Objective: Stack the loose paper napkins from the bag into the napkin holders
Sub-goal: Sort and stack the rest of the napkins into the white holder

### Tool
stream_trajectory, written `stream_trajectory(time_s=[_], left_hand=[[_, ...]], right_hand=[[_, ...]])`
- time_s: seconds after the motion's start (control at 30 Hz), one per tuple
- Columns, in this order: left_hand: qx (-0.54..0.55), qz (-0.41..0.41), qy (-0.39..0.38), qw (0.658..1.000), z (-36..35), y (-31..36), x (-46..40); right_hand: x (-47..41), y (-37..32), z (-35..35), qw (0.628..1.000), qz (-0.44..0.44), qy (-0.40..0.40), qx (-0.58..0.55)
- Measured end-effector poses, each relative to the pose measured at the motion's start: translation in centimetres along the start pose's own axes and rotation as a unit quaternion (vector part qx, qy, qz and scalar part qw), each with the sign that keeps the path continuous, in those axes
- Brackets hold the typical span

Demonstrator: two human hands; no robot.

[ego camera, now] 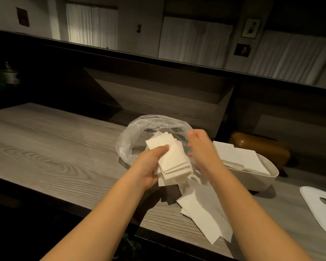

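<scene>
Spanning foreground: grey wood-grain countertop [45,147]. Crumpled clear plastic bag [129,140] centre. Cream oval napkin holder [267,178], part-filled, lies right of bag, just beside right forearm. Left hand [149,166] grips stack of white square paper napkins [172,159] over bag mouth. Right hand [199,144] nearer holder; motion blur, fingers' state unclear.
</scene>
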State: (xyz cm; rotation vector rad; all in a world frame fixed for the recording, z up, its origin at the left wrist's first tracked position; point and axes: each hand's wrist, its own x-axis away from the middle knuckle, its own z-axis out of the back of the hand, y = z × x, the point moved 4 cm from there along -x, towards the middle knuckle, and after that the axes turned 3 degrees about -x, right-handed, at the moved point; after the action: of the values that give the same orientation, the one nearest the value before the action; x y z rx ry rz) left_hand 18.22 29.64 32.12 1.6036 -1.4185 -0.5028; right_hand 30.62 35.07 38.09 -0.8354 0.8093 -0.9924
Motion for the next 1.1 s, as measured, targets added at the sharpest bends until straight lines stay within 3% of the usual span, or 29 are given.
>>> stream_trajectory(time_s=[0.07,0.17,0.23,0.27,0.5,0.7,0.93,1.0,1.1], left_hand=[[0.052,0.008,0.024,0.998,0.6,-0.1,-0.3],[0.074,-0.001,0.044,0.996,1.0,-0.3,-0.7],[0.065,-0.01,0.047,0.997,0.6,-0.6,-0.6],[0.059,-0.01,0.047,0.997,0.3,-0.9,-0.6],[0.006,-0.036,0.059,0.998,0.2,-1.3,0.0],[0.014,-0.051,0.08,0.995,1.0,-1.2,0.4],[0.04,-0.061,0.095,0.993,2.2,-0.4,0.5],[0.055,-0.067,0.103,0.991,2.9,0.1,0.4],[0.055,-0.079,0.112,0.989,3.6,0.7,0.4]], right_hand=[[0.4,1.0,2.9,0.992,-0.01,0.015,0.126],[2.2,3.2,4.8,0.925,-0.108,-0.112,0.346],[3.4,4.6,4.7,0.877,-0.152,-0.168,0.424],[3.7,5.1,4.5,0.871,-0.162,-0.18,0.428],[3.5,6.7,3.6,0.909,-0.16,-0.191,0.335],[2.4,5.4,2.0,0.917,-0.092,-0.195,0.335],[0.7,5.5,1.4,0.922,-0.073,-0.199,0.324],[0.6,5.3,1.7,0.94,-0.047,-0.159,0.3],[0.8,4.2,3.3,0.987,-0.029,-0.08,0.134]])
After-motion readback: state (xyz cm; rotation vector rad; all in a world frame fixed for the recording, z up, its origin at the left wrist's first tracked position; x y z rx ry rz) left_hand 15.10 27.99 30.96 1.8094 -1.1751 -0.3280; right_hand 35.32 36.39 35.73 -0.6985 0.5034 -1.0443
